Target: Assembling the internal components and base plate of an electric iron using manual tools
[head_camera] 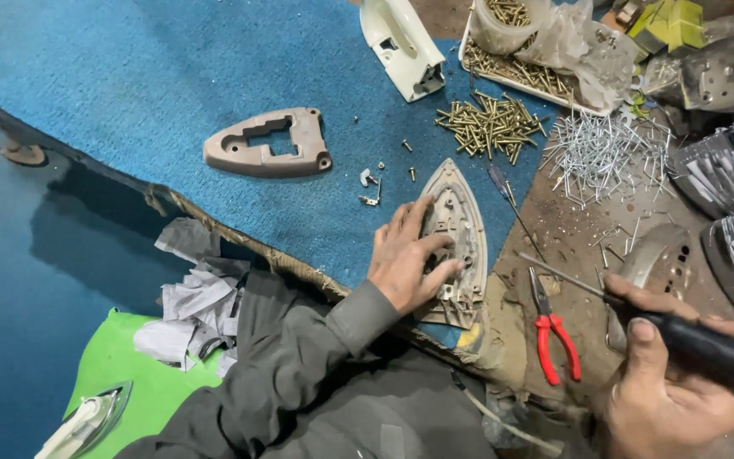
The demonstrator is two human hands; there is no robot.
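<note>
My left hand lies flat, fingers spread, on the iron base plate at the bench edge, pinning it steady. My right hand is clamped round the screwdriver, tip angled toward the plate. Brass screws lie within reach.

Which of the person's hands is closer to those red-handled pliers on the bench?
The right hand, holding a black-handled screwdriver, is just right of the red-handled pliers. The left hand lies farther off to their left, pressing on the pointed iron base plate.
</note>
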